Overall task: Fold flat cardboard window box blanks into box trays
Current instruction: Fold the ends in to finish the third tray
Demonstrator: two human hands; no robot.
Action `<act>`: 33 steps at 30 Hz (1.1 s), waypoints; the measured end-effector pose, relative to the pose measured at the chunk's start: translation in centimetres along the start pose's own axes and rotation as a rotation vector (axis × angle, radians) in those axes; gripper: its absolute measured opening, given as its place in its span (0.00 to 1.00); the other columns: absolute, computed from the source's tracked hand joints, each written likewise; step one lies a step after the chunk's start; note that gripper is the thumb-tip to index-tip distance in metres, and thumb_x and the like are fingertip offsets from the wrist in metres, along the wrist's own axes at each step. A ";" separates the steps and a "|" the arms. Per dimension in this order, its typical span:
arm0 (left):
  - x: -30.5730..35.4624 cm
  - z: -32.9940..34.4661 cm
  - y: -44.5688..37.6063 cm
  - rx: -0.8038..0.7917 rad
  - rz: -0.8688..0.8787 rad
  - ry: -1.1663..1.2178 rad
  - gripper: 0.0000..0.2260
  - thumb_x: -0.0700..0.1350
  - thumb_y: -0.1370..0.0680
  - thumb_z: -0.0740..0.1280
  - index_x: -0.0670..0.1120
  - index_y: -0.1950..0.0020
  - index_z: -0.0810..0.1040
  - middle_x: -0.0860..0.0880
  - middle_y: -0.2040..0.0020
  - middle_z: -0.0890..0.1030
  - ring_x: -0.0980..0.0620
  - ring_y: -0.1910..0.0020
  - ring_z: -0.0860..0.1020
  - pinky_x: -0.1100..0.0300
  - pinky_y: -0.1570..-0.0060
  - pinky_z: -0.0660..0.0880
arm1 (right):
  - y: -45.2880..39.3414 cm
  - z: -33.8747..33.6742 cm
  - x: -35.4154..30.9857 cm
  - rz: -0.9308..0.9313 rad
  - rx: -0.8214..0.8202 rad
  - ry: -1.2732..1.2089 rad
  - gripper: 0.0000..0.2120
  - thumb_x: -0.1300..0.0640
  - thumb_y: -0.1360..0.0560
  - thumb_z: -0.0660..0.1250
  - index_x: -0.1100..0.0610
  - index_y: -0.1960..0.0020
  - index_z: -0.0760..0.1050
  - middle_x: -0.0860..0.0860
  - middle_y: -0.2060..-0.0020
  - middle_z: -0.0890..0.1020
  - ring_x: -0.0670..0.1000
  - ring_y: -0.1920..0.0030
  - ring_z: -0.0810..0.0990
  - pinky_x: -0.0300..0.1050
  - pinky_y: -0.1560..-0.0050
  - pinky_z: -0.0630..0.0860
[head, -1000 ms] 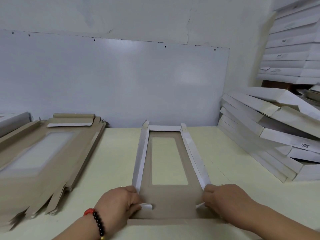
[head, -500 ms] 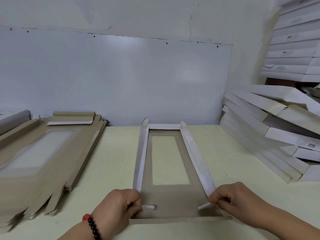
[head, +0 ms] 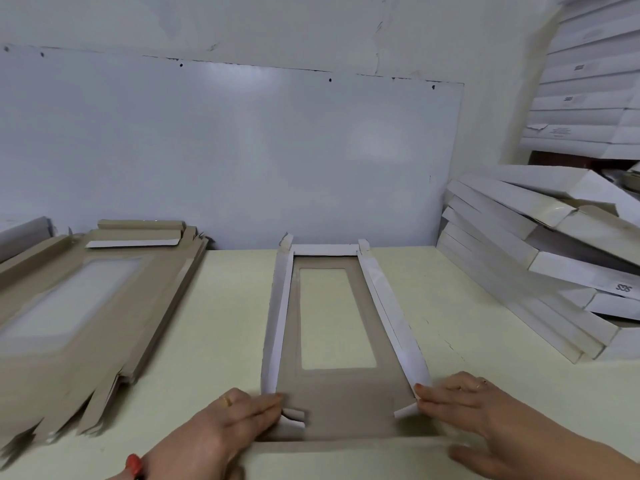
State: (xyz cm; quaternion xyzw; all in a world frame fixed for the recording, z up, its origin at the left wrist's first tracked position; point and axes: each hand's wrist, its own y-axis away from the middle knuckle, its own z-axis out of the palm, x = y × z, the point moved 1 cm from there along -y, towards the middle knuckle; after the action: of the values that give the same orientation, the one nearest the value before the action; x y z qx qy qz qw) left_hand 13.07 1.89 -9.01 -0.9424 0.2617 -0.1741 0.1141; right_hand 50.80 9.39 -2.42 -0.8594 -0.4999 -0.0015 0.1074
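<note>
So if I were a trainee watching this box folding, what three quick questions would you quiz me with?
1. True or false: the far end wall of the box blank on the table is already folded up.
2. What do the left hand and right hand press on? A) the window film B) the near corner tabs by the side walls C) the stack of flat blanks
3. Fill in: the finished white boxes are piled on the ____ side.

Key: 1 true; 2 B; 3 right.
</note>
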 end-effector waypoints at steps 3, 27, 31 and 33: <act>0.6 -1.4 0.2 0.057 0.081 -0.058 0.19 0.59 0.20 0.58 0.55 0.33 0.73 0.63 0.32 0.71 0.63 0.44 0.74 0.68 0.45 0.74 | -0.4 0.2 0.0 0.021 0.069 -0.082 0.22 0.37 0.33 0.70 0.42 0.41 0.80 0.35 0.39 0.77 0.33 0.44 0.72 0.30 0.53 0.77; 3.2 -1.7 -3.6 0.252 -0.224 -0.157 0.08 0.48 0.22 0.66 0.49 0.61 0.80 0.53 0.52 0.77 0.57 0.70 0.74 0.71 0.68 0.66 | -2.6 3.0 0.0 0.581 0.118 -0.241 0.10 0.45 0.18 0.54 0.37 0.57 0.68 0.44 0.62 0.74 0.40 0.58 0.70 0.34 0.57 0.65; 3.0 -1.9 -3.1 0.268 -0.075 -0.207 0.26 0.60 0.19 0.52 0.52 0.67 0.81 0.53 0.56 0.80 0.63 0.72 0.74 0.77 0.67 0.64 | -2.4 2.9 -0.2 0.522 0.026 -0.251 0.05 0.37 0.23 0.59 0.35 0.53 0.71 0.42 0.61 0.72 0.36 0.57 0.68 0.29 0.56 0.64; 2.6 -1.8 -3.0 0.233 -0.020 -0.188 0.22 0.60 0.21 0.55 0.54 0.64 0.83 0.54 0.56 0.80 0.63 0.68 0.76 0.76 0.64 0.69 | -2.2 3.1 0.1 0.534 -0.012 -0.240 0.13 0.35 0.26 0.63 0.35 0.43 0.71 0.40 0.58 0.71 0.35 0.56 0.68 0.27 0.56 0.63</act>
State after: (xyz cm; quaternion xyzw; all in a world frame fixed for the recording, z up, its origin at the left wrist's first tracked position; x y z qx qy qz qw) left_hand 15.81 2.79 -5.76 -0.9375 0.2183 -0.1157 0.2451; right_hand 48.59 11.09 -5.02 -0.9552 -0.2651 0.1257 0.0390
